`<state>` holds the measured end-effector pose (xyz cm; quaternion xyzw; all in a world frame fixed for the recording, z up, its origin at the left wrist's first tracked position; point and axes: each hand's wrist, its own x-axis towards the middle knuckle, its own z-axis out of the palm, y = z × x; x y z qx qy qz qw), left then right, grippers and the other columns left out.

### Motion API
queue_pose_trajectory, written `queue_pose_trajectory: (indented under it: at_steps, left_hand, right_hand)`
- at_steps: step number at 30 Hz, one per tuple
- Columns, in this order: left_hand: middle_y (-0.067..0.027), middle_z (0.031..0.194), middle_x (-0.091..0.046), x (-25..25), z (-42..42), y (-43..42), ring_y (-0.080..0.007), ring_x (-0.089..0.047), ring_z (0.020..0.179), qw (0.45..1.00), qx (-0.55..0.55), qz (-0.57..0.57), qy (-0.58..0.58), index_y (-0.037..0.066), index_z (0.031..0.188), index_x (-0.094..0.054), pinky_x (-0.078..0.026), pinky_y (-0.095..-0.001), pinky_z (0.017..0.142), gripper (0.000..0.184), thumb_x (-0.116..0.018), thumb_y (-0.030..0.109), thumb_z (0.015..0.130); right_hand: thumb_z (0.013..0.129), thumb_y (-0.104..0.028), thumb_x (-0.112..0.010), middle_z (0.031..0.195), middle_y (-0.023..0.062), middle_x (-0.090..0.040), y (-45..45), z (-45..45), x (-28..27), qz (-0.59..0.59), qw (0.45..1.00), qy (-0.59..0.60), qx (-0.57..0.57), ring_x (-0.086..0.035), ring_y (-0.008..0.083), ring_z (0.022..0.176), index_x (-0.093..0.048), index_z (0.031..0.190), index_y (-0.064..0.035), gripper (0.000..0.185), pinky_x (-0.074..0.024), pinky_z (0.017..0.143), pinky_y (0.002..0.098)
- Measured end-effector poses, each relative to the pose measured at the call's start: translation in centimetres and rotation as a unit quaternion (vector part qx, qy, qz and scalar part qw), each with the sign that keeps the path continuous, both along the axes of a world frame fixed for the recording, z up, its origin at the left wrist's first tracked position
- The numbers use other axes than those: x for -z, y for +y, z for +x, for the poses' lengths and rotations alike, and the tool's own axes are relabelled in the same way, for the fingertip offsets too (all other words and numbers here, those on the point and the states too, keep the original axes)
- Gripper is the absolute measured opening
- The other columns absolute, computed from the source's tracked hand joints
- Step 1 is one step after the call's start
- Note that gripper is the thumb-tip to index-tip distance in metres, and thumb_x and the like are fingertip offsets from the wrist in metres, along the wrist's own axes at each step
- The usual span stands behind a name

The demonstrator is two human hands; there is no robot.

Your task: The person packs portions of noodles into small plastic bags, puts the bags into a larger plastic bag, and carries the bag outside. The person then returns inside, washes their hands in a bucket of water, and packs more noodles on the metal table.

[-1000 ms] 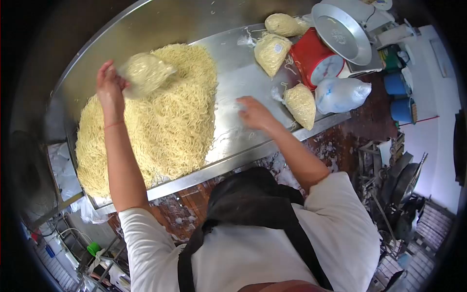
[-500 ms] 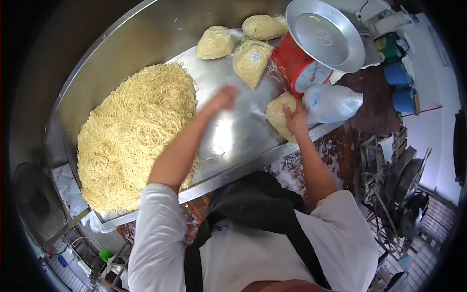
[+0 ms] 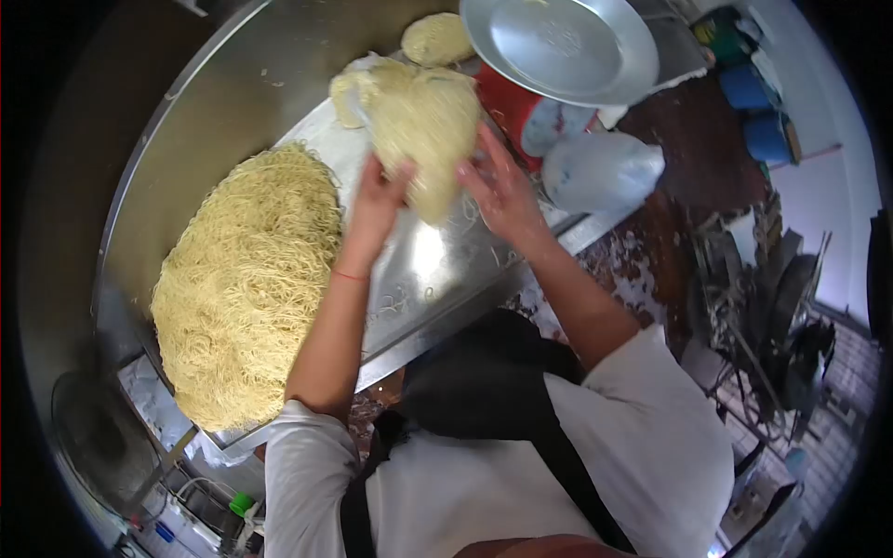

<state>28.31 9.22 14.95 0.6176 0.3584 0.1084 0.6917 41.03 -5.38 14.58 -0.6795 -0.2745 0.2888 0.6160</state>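
Note:
Pale noodles bulge in a blurred clear bag (image 3: 428, 126) at the upper middle, overlapping other bags behind it. My left hand (image 3: 379, 200) presses its curled fingers to the bag's lower left side. On the right side, my right hand (image 3: 502, 191) has its fingers against the same bag, which is held between both hands. Motion blur hides the exact finger contact and the border between the bags. Another noodle bag (image 3: 350, 98) shows at the left of the cluster, and one more (image 3: 436, 40) lies behind. A large heap of loose noodles (image 3: 246, 298) rests at the left.
A red scale (image 3: 510, 104) carries a wide metal pan (image 3: 563, 46) at the upper right. Beside it sits a filled whitish plastic bag (image 3: 603, 172). The metal table's raised front edge (image 3: 395, 365) runs below my forearms. Blue buckets (image 3: 767, 137) stand farther right.
The noodle bag beside the scale was under my right hand and is gone from there. Both hands have come together at the blurred bag farther up and left. The view has shifted.

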Motion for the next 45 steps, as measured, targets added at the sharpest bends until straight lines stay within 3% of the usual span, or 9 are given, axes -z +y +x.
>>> queue_pose_trajectory:
  at_steps: [2,5,10,13,15,21,24,31,45]
  left_hand:
    - [-0.0141,0.134,-0.054,-3.9,0.9,1.3,-0.022,-0.059,0.11,0.998,-0.05,0.029,0.0,0.005,0.146,-0.036,-0.056,-0.0368,0.082,0.061,-0.061,0.029,0.096]
    - [-0.0149,0.135,-0.053,0.7,-1.4,1.9,-0.0218,-0.06,0.108,0.973,-0.017,0.214,0.087,0.005,0.148,-0.033,-0.057,-0.0352,0.078,0.063,-0.063,0.023,0.094]
    - [-0.008,0.111,-0.06,5.9,-5.5,-4.7,-0.0132,-0.061,0.086,0.998,0.019,-0.002,0.062,0.005,0.147,-0.035,-0.053,-0.0276,0.07,0.065,-0.066,0.019,0.092]
    - [-0.0104,0.108,-0.062,6.1,-6.1,-7.4,-0.0143,-0.061,0.082,0.996,0.067,-0.009,0.064,0.006,0.143,-0.04,-0.052,-0.0281,0.073,0.058,-0.065,0.017,0.093]
    - [-0.0113,0.108,-0.063,6.5,-6.1,-8.6,-0.0148,-0.06,0.082,0.996,0.078,0.017,0.032,0.005,0.142,-0.041,-0.051,-0.0281,0.076,0.057,-0.065,0.016,0.092]
    - [-0.0092,0.107,-0.064,5.3,-7.3,-9.4,-0.0122,-0.057,0.079,0.997,0.078,0.024,0.005,0.005,0.141,-0.042,-0.05,-0.0265,0.077,0.055,-0.065,0.013,0.092]
    - [-0.0083,0.107,-0.064,4.6,-8.2,-9.7,-0.0112,-0.057,0.078,0.997,0.081,0.013,0.017,0.004,0.139,-0.044,-0.05,-0.0257,0.076,0.052,-0.064,0.012,0.092]
    - [-0.0079,0.107,-0.064,3.3,-10.7,-10.9,-0.011,-0.058,0.081,0.996,0.091,0.012,0.016,0.002,0.134,-0.05,-0.05,-0.0257,0.078,0.043,-0.062,0.011,0.093]
    - [-0.0044,0.096,-0.065,2.4,-15.1,-10.9,-0.0098,-0.058,0.084,0.998,0.063,-0.018,0.016,0.0,0.125,-0.057,-0.05,-0.0245,0.078,0.035,-0.064,0.016,0.094]
  right_hand:
    - [0.092,-0.017,-0.065,0.128,0.0157,-0.056,-0.7,1.1,-1.9,-0.043,0.986,-0.16,-0.009,-0.061,0.0258,0.107,-0.044,0.138,-0.0008,0.053,-0.0494,0.092,0.0346]
    - [0.084,-0.008,-0.066,0.112,0.0176,-0.061,-2.6,1.7,-1.1,-0.006,0.957,-0.291,0.007,-0.063,0.0307,0.096,-0.059,0.12,-0.0043,0.037,-0.0519,0.081,0.0375]
    - [0.085,-0.005,-0.068,0.108,0.0112,-0.059,-10.9,4.9,-6.5,0.039,0.864,-0.448,0.227,-0.056,0.0214,0.088,-0.059,0.121,-0.001,0.038,-0.0491,0.077,0.0341]
    - [0.088,-0.015,-0.069,0.108,0.0153,-0.06,-12.8,9.4,-9.8,-0.202,0.768,-0.565,0.224,-0.058,0.028,0.092,-0.059,0.128,-0.0022,0.042,-0.0489,0.077,0.0328]
    - [0.087,-0.016,-0.07,0.101,0.0144,-0.063,-14.6,12.3,-7.6,-0.208,0.863,-0.433,0.155,-0.062,0.0287,0.088,-0.067,0.116,-0.0023,0.031,-0.0498,0.076,0.0329]
    - [0.087,-0.018,-0.072,0.09,0.0115,-0.065,-15.0,12.9,-8.2,-0.16,0.841,-0.489,0.168,-0.062,0.0229,0.076,-0.071,0.102,-0.0025,0.022,-0.0503,0.071,0.0311]
    - [0.085,-0.021,-0.074,0.083,0.0088,-0.064,-13.7,11.9,-9.0,-0.152,0.903,-0.345,0.207,-0.06,0.0177,0.07,-0.072,0.091,-0.0027,0.02,-0.0493,0.069,0.0296]
    - [0.087,-0.024,-0.072,0.083,0.0123,-0.066,-14.3,14.4,-8.9,-0.184,0.851,-0.466,0.157,-0.064,0.0229,0.074,-0.069,0.091,-0.001,0.024,-0.0494,0.069,0.0329]
    - [0.09,-0.028,-0.066,0.076,0.0142,-0.065,-14.1,15.1,-9.4,-0.239,0.851,-0.446,0.14,-0.063,0.0258,0.071,-0.065,0.086,-0.0011,0.027,-0.0491,0.069,0.0346]
